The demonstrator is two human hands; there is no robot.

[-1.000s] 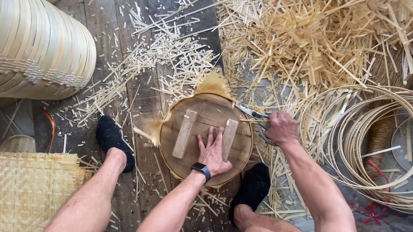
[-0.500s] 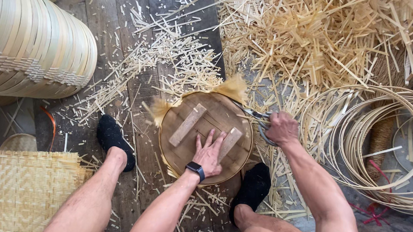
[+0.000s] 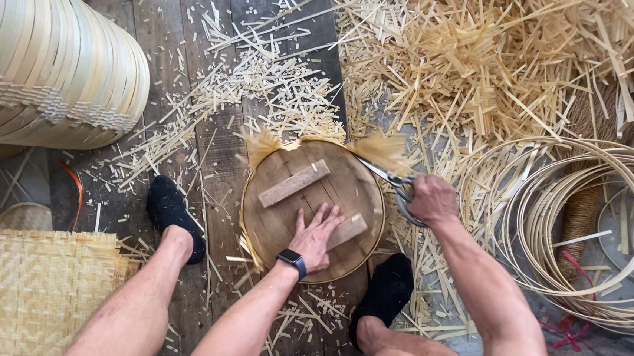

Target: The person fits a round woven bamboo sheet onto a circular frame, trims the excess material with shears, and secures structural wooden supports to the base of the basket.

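Here a round wooden disc (image 3: 313, 211) with two wooden battens across it lies on the plank floor (image 3: 214, 59) between two black-socked feet, over a woven bamboo mat whose frayed ends (image 3: 378, 151) stick out past its far rim. The left hand (image 3: 318, 237) is pressed flat and open on the disc, fingers spread beside the nearer batten (image 3: 348, 231), and nothing is gripped by it. The right hand (image 3: 431, 199) is closed around the handles of a pair of scissors (image 3: 395, 182), whose blades lie at the disc's right edge beneath the frayed tuft.

The trimming would best be done with the blades kept tight against the rim, so that the disc serves as the guide. Firm downward pressure should be kept on the disc, lest the mat slip under it. Short, full cuts are to be preferred, with disc and mat turned together. The fingers are best kept well inside the rim. Loose bamboo offcuts (image 3: 481, 63) are heaped beyond, and bamboo hoops (image 3: 588, 234) lie to the right.
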